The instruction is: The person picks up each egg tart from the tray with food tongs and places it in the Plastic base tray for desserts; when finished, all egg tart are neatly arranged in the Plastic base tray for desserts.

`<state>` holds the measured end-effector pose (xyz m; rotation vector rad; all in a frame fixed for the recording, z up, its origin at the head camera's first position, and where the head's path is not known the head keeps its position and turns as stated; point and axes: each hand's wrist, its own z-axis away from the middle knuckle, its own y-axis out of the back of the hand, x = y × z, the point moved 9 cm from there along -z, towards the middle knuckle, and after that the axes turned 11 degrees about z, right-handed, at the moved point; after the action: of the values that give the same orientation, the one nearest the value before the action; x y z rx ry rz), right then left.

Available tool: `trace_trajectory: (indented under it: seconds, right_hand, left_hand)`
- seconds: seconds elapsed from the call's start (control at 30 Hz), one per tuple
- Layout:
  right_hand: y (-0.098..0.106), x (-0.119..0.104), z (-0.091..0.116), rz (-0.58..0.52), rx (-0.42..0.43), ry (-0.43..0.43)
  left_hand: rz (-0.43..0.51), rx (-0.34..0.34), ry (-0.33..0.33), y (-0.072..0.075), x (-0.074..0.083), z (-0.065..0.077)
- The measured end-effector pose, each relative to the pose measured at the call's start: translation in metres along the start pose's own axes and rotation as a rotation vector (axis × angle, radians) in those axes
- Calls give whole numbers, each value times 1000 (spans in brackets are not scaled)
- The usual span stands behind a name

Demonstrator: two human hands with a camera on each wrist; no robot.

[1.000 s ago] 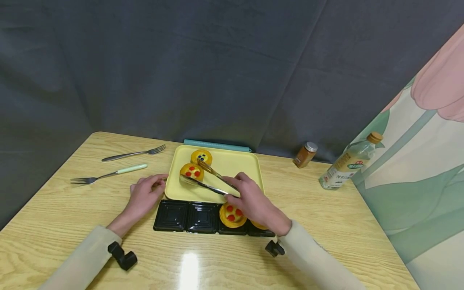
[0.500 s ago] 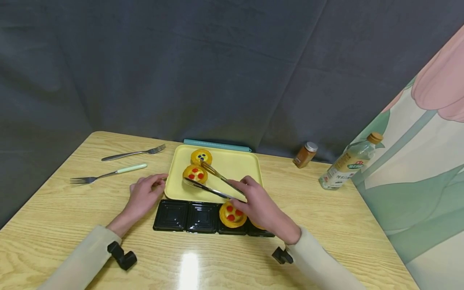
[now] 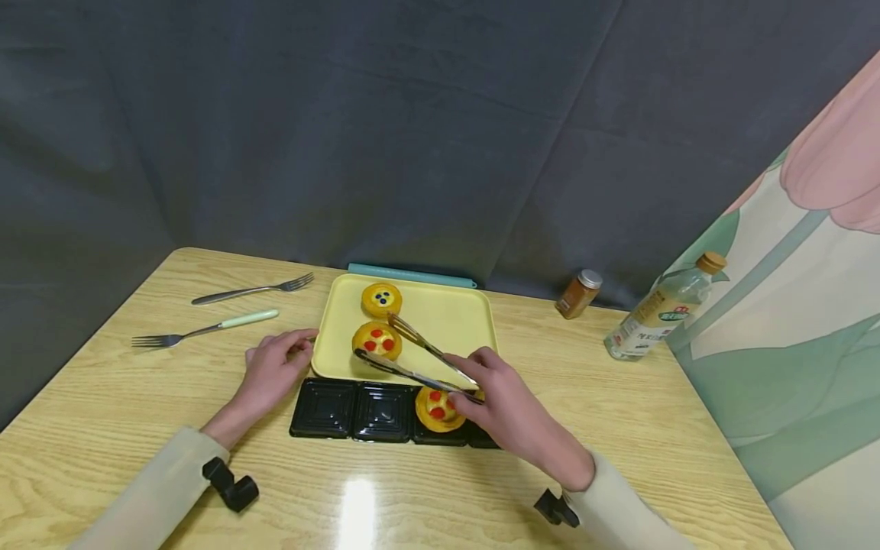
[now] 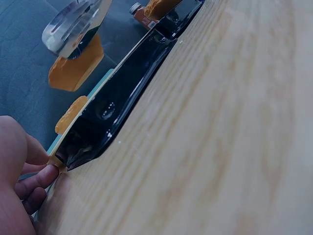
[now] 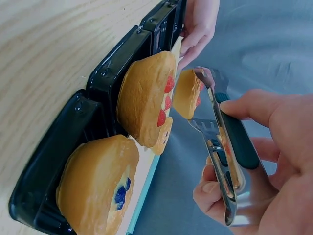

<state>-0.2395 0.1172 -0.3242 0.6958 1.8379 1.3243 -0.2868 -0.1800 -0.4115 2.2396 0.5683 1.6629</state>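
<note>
My right hand (image 3: 512, 409) holds metal tongs (image 5: 239, 137) with dark green grips. Between their tips is an egg tart (image 3: 376, 336) topped with red berries, raised above the yellow tray (image 3: 454, 313). At the tray's near left corner, my left hand (image 3: 275, 374) pinches the rim between thumb and finger. A blueberry-topped tart (image 3: 381, 299) lies at the tray's back left. In front is a black compartmented container (image 3: 325, 409); its two left compartments hold nothing. The third contains a red-berry tart (image 5: 146, 98), and the rightmost a blueberry tart (image 5: 98, 181), mostly hidden by my right hand in the head view.
Two forks lie on the left, one all metal (image 3: 254, 292), one with a pale green handle (image 3: 250, 318). Behind the tray runs a teal strip (image 3: 412, 275) beside the dark curtain. A spice jar (image 3: 579, 294) and a glass bottle (image 3: 660, 313) stand at right.
My right hand has moved right and toward me, carrying the red-berry tart in the tongs away from the blueberry tart. The left hand has stayed at the tray's corner.
</note>
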Motion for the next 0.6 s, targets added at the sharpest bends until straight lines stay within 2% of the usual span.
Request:
trace_trajectory:
  seconds: [0.17,0.6]
  right_hand:
    - [3,-3,9,32,14,14]
    - [2,0,31,15,7,10]
  left_hand:
    - [7,1,-5,1,0,0]
    - [7,-3,4,0,1,0]
